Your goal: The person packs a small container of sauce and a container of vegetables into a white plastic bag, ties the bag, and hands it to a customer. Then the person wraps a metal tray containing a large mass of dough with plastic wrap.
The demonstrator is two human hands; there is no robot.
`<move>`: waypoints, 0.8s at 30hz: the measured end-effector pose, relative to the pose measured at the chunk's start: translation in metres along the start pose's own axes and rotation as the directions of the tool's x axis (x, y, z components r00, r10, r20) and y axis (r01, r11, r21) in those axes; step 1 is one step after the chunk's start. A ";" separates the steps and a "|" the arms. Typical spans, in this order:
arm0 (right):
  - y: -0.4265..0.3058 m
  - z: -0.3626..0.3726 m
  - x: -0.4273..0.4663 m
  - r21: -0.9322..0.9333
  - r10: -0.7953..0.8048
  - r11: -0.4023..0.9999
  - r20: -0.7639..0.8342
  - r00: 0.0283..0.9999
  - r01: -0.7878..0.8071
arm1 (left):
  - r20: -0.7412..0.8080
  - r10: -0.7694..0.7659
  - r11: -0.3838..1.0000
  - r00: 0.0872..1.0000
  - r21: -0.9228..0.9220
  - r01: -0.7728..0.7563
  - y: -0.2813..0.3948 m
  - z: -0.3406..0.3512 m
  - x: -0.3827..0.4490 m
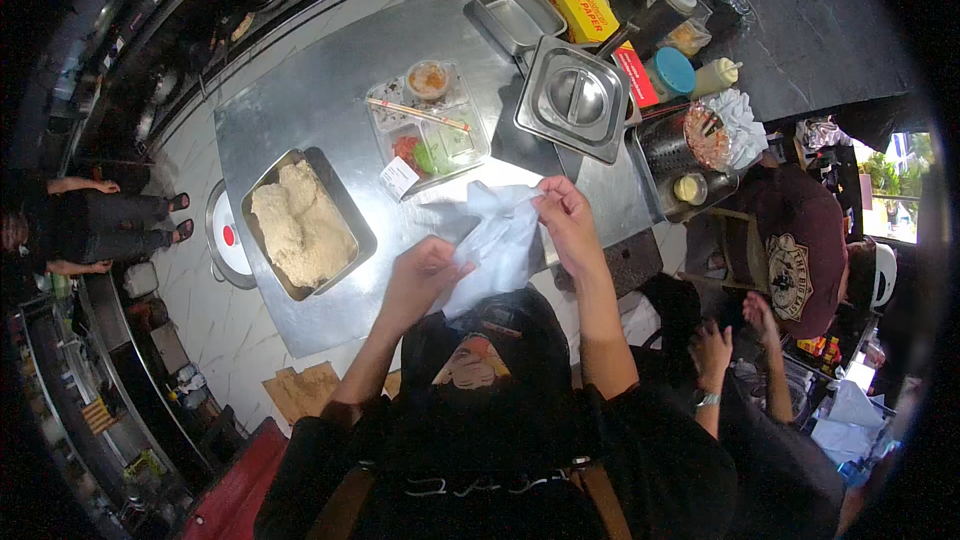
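My left hand (424, 279) and my right hand (568, 219) grip a thin, translucent whitish plastic bag (495, 247) between thumbs and fingers. The crumpled bag hangs between them, in front of my body at the near edge of the stainless-steel table (315, 82). Just beyond it lies a clear compartment takeaway container (469, 101). Paper-sleeved chopsticks (420, 113) rest across it, and a small lidded cup (428, 80) sits at its far side. Red and green food shows through the plastic. A white printed slip (399, 178) is at its near corner.
On the left stands a steel pan of pale crumbs (304, 225). Toward the right are a lidded steel pan (576, 96), an uncovered pan (519, 13), a wax paper box (577, 6) and squeeze bottles (716, 77). A co-worker in a cap (799, 251) works close at right; another person (112, 229) stands left.
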State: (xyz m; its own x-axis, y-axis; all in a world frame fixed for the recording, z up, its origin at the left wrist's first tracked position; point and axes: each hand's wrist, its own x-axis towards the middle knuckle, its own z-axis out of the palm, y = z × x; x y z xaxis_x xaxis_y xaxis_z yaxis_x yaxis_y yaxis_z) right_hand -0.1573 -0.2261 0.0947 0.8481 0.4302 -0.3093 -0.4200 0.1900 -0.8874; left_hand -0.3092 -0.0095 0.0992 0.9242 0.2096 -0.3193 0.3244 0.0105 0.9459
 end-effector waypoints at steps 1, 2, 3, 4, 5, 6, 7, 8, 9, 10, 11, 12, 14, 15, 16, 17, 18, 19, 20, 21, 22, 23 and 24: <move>-0.007 0.006 0.001 -0.056 -0.017 0.998 0.023 1.000 0.019 | -0.039 0.066 0.995 0.997 0.080 -0.062 0.010 -0.003 -0.005; -0.015 0.014 0.001 -0.111 -0.033 0.993 0.047 0.998 0.038 | -0.143 0.307 0.933 0.941 0.240 -0.268 0.016 -0.013 -0.008; -0.021 0.020 0.000 -0.175 -0.047 0.983 0.077 0.996 0.060 | -0.194 0.310 0.892 0.931 0.399 -0.214 0.060 -0.022 -0.012; -0.024 0.020 -0.003 -0.194 -0.060 0.978 0.107 0.992 0.081 | -0.069 0.515 0.768 0.854 0.481 -0.424 0.095 -0.022 -0.008; -0.026 0.023 -0.004 -0.217 -0.070 0.971 0.155 0.985 0.103 | 0.053 0.685 0.596 0.727 0.533 -0.600 0.115 -0.017 -0.002; -0.030 0.027 -0.005 -0.237 -0.075 0.963 0.209 0.975 0.125 | 0.185 0.683 0.505 0.707 0.580 -0.639 0.121 -0.011 0.015; -0.032 0.030 -0.006 -0.238 -0.092 0.960 0.225 0.970 0.146 | 0.317 0.664 0.408 0.677 0.606 -0.683 0.125 -0.004 0.036; -0.037 0.032 -0.009 -0.247 -0.104 0.955 0.235 0.966 0.163 | 0.440 0.630 0.314 0.640 0.609 -0.728 0.126 -0.002 0.050; -0.045 0.034 -0.010 -0.253 -0.131 0.948 0.238 0.963 0.191 | 0.474 0.528 0.444 0.705 0.554 -0.704 0.126 -0.004 0.062; -0.054 0.036 -0.015 -0.456 -0.213 0.823 0.305 0.928 0.339 | 0.518 0.415 0.564 0.748 0.498 -0.659 0.127 -0.008 0.071; -0.066 0.038 -0.022 -0.622 -0.269 0.632 0.383 0.884 0.462 | 0.572 0.295 0.672 0.765 0.445 -0.592 0.127 -0.010 0.076; -0.073 0.039 -0.031 -0.741 -0.294 0.400 0.454 0.841 0.540 | 0.570 0.320 0.731 0.757 0.360 -0.580 0.129 -0.010 0.076; -0.072 0.039 -0.044 -0.849 -0.321 0.090 0.470 0.823 0.520 | 0.589 0.368 0.708 0.719 0.324 -0.627 0.137 -0.001 0.073; -0.073 0.037 -0.047 -0.868 -0.320 -0.077 0.488 0.812 0.491 | 0.590 0.399 0.695 0.702 0.305 -0.651 0.138 0.004 0.072; -0.073 0.032 -0.050 -0.865 -0.269 -0.145 0.501 0.823 0.479 | 0.611 0.376 0.622 0.696 0.391 -0.679 0.136 0.011 0.073; -0.075 0.029 -0.060 -0.914 -0.244 -0.113 0.406 0.881 0.390 | 0.627 0.355 0.538 0.693 0.469 -0.700 0.132 0.020 0.073; -0.078 0.031 -0.068 -0.949 -0.221 -0.077 0.316 0.923 0.307 | 0.635 0.334 0.439 0.697 0.550 -0.711 0.127 0.027 0.074; -0.080 0.031 -0.075 -0.974 -0.193 -0.043 0.226 0.955 0.222 | 0.636 0.315 0.332 0.705 0.622 -0.710 0.123 0.033 0.075; -0.084 0.024 -0.082 -0.983 -0.194 -0.041 0.181 0.964 0.176 | 0.654 0.308 0.271 0.691 0.637 -0.722 0.119 0.040 0.075; -0.082 0.016 -0.087 -0.988 -0.210 -0.053 0.152 0.966 0.144 | 0.644 0.293 0.262 0.707 0.657 -0.707 0.119 0.047 0.072; -0.077 0.006 -0.092 -0.991 -0.229 -0.066 0.126 0.965 0.114 | 0.631 0.282 0.250 0.723 0.679 -0.690 0.120 0.055 0.068; -0.077 -0.002 -0.096 -0.993 -0.248 -0.080 0.101 0.963 0.084 | 0.615 0.273 0.240 0.740 0.701 -0.672 0.123 0.063 0.065; -0.078 -0.007 -0.100 -0.995 -0.231 -0.022 0.096 0.968 0.094 | 0.617 0.276 0.225 0.737 0.704 -0.674 0.125 0.068 0.063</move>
State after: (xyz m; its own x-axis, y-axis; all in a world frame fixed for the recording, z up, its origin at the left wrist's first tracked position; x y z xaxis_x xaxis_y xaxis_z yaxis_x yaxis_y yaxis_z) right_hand -0.2071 -0.2904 0.1927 0.8870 0.4576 -0.0613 0.4103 -0.8422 -0.3498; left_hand -0.1971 -0.0615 0.1934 0.8948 -0.4463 -0.0103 -0.4080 -0.8271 0.3867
